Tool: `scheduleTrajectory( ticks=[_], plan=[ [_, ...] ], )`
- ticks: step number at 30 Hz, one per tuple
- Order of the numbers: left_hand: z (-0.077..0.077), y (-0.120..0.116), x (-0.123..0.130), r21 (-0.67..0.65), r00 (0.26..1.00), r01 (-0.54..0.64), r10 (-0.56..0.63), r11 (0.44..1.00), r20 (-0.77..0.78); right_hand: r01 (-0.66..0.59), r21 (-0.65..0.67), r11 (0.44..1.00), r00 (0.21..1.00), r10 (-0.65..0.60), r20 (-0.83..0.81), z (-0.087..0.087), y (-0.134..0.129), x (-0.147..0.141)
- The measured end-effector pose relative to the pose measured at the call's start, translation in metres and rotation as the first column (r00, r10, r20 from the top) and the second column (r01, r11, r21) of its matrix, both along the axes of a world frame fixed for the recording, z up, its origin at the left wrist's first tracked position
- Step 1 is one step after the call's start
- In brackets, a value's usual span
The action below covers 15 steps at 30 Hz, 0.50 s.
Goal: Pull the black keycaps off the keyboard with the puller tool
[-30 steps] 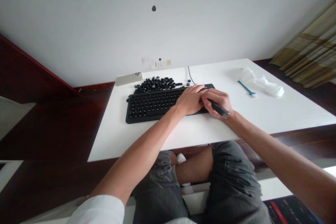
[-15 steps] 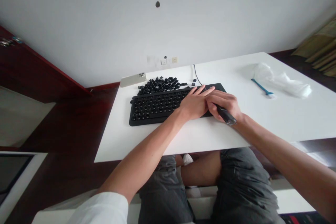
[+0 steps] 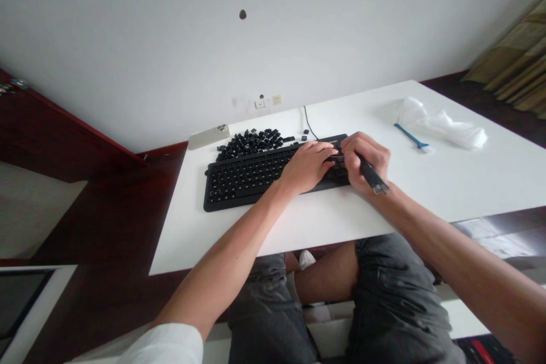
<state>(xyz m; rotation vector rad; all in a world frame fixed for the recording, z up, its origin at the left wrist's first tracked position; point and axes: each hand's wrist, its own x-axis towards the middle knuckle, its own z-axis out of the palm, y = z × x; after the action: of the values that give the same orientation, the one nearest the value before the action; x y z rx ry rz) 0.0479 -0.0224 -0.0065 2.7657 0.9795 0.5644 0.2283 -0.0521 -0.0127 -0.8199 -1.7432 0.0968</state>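
Left hand: our left hand [image 3: 306, 166] lies palm down on the right half of the keyboard, fingers loosely curved and not clenched, its fingertips touching the keys and just beside the right hand.
Right hand: our right hand [image 3: 367, 160] is closed around a black pen-shaped tool [image 3: 372, 174], which slants across the fingers with its tip at the keys; the tip itself is partly hidden.
Keyboard: the black keyboard [image 3: 243, 185] lies flat at the lower middle of the tabletop, under both hands.
Loose keycaps: a heap of loose keycaps [image 3: 249, 144] lies against the keyboard's far edge, with a few strays to its right.
Nearby: a pale phone [image 3: 209, 137] sits left of the heap, and a thin black cable [image 3: 310, 123] runs up toward the wall.
Right of the hands: a blue brush [image 3: 410, 136] and a crumpled clear plastic bag [image 3: 443, 131] lie well apart from the right hand, at upper right.
Edges: the white table [image 3: 482, 187] has its near edge just below the keyboard and wrists; our forearms cross it, above our grey shorts [image 3: 396, 301].
Behind: a wall socket [image 3: 268, 101] sits above the table's far edge.
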Motion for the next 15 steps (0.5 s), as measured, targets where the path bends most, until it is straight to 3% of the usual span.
scheduleTrajectory(
  ticks=[3,8,15],
  plan=[
    [-0.001,0.002,0.001,0.018,0.998,-0.026,0.024,1.000,0.059,0.097,-0.016,0.995,0.993,-0.098,-0.060,-0.001,0.005,0.001],
    [0.000,0.010,-0.005,0.056,0.978,-0.200,0.195,0.978,0.080,0.168,-0.010,0.986,0.977,-0.168,-0.129,0.002,0.010,0.005],
    [0.001,0.039,-0.035,0.068,0.851,-0.525,0.525,0.848,0.016,0.148,-0.121,0.982,0.988,-0.153,-0.037,0.004,0.011,0.009]
  ],
)
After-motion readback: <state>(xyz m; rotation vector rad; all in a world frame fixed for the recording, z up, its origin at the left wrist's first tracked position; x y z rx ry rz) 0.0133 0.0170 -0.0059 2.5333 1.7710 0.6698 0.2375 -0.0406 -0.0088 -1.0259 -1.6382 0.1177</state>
